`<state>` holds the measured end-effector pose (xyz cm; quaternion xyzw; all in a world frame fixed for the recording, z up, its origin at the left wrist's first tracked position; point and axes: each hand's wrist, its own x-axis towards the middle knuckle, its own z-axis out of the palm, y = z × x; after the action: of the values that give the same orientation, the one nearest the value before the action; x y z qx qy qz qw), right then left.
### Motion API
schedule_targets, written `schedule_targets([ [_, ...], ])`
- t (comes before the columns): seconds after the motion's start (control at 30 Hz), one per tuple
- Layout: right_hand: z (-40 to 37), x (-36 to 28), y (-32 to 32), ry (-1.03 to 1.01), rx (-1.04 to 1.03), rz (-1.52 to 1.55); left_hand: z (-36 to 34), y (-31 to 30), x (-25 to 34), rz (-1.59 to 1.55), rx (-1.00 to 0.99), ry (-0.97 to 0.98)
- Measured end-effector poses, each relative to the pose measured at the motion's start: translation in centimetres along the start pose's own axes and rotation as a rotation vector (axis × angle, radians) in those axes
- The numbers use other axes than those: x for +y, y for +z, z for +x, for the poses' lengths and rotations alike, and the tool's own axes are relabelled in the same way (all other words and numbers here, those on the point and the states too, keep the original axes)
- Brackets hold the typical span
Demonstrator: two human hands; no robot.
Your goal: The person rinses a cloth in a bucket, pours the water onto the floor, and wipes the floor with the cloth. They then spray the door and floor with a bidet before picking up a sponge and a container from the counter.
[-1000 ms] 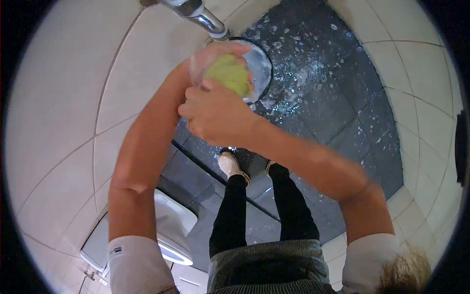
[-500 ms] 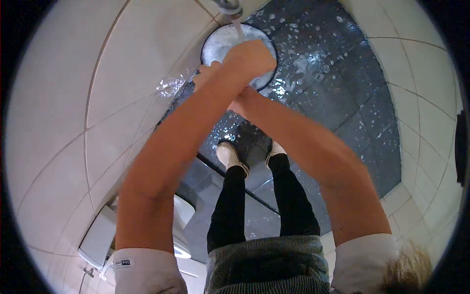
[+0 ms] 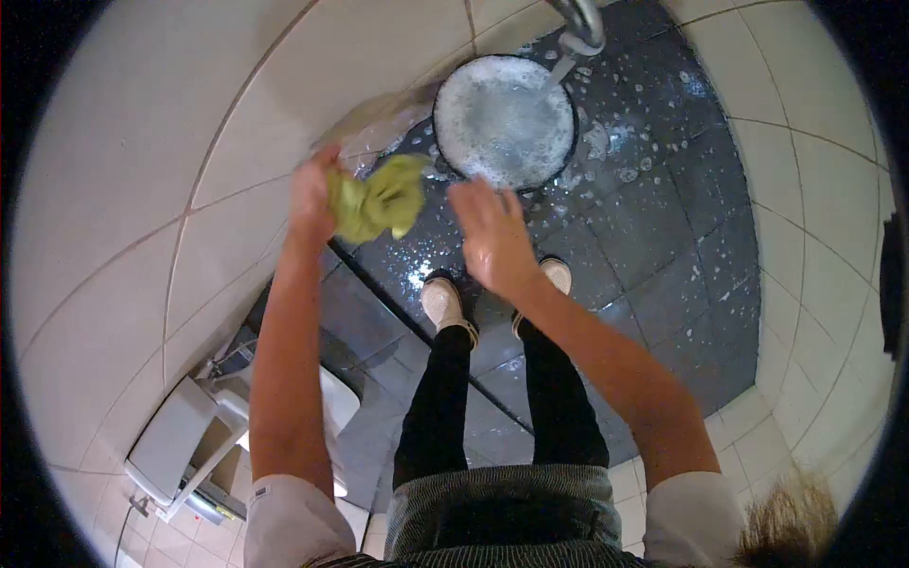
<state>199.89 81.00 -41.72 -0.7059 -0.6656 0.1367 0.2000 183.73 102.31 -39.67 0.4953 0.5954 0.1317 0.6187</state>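
The bucket (image 3: 438, 142) stands at the far middle of the floor (image 3: 663, 265), water (image 3: 507, 118) in it, the tap (image 3: 582, 33) over its far right edge. My left hand (image 3: 314, 199) has the cloth (image 3: 379, 201) left of the bucket, near the left wall (image 3: 114, 237); my right hand (image 3: 494, 237) is just by the bucket's near rim. My shoes (image 3: 441, 301) lie nearer, right of the floor strip (image 3: 388, 301). The toilet (image 3: 156, 454) sits near left, the right wall (image 3: 824, 218) opposite.

The tap (image 3: 589, 26) is gleaming like smooth, polished metal. The cloth (image 3: 374, 204) is looking like crumpled, matt fabric. Dark floor tiles (image 3: 653, 246) are glistening wet, pale wall tiles (image 3: 104, 199) are showing a smooth sheen, and the trousers (image 3: 434, 402) are looking like matt fabric.
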Motion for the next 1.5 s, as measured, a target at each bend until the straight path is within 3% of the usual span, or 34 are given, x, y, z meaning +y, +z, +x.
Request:
schedule_targets([
  [0.03, 0.2, 1.0, 1.8, 0.209, -0.046, -0.150, -0.1, -3.0, -1.6, 0.083, 0.030, -0.083],
  [0.1, 0.8, 3.5, 5.8, 0.325, -0.127, -0.249, -2.7, -6.2, -5.9, 0.255, 0.153, 0.148],
  [0.13, 2.0, 4.1, 6.5, 0.323, -0.129, -0.249, -4.8, -7.2, -6.6, 0.488, 0.183, 0.146],
  [0.2, 4.3, 4.9, 7.5, 0.535, -0.528, -0.072, -8.8, -10.0, -9.9, 0.839, 0.194, 0.134],
  [0.23, 4.8, 5.4, 8.4, 0.537, -0.532, -0.071, -10.6, -11.6, -12.7, 0.961, 0.179, 0.120],
  [0.3, 5.8, 5.3, 11.0, 0.625, -0.415, 0.107, -14.5, -14.0, -16.1, 1.123, 0.068, -0.148],
  [0.37, 7.1, 5.3, 12.6, 0.673, -0.350, 0.139, -18.6, -17.1, -22.1, 1.135, 0.056, -0.165],
  [0.43, 8.2, 5.6, 13.4, 0.724, -0.274, 0.147, -22.1, -16.2, -22.4, 1.216, 0.038, -0.493],
  [0.5, 8.8, 5.7, 13.8, 0.616, -0.240, 0.155, -26.0, -19.3, -28.0, 1.255, 0.003, -0.458],
  [0.57, 8.6, 6.1, 13.1, 0.616, -0.238, 0.144, -29.1, -21.0, -31.0, 1.081, 0.004, -0.571],
  [0.73, 7.0, 6.8, 12.5, 0.584, -0.207, 0.097, -32.5, -21.8, -30.4, 1.142, -0.029, -0.571],
  [0.83, 5.4, 7.7, 11.3, 0.582, -0.307, 0.113, -33.2, -23.8, -31.4, 1.168, -0.017, -0.506],
  [1.13, 3.7, 12.2, 6.5, 0.454, -0.079, 0.163, -30.8, -23.1, -27.4, 1.155, 0.094, -0.560],
  [1.33, 4.2, 17.3, 1.2, 0.587, 0.016, 0.197, -30.4, -22.2, -27.6, 1.094, 0.073, -0.585],
  [1.43, 4.9, 18.9, -0.4, 0.658, 0.018, 0.247, -30.3, -22.8, -30.0, 1.165, -0.016, -0.442],
  [1.5, 4.5, 19.3, -1.6, 0.709, 0.012, 0.354, -30.2, -22.9, -31.0, 1.084, 0.012, -0.606],
])
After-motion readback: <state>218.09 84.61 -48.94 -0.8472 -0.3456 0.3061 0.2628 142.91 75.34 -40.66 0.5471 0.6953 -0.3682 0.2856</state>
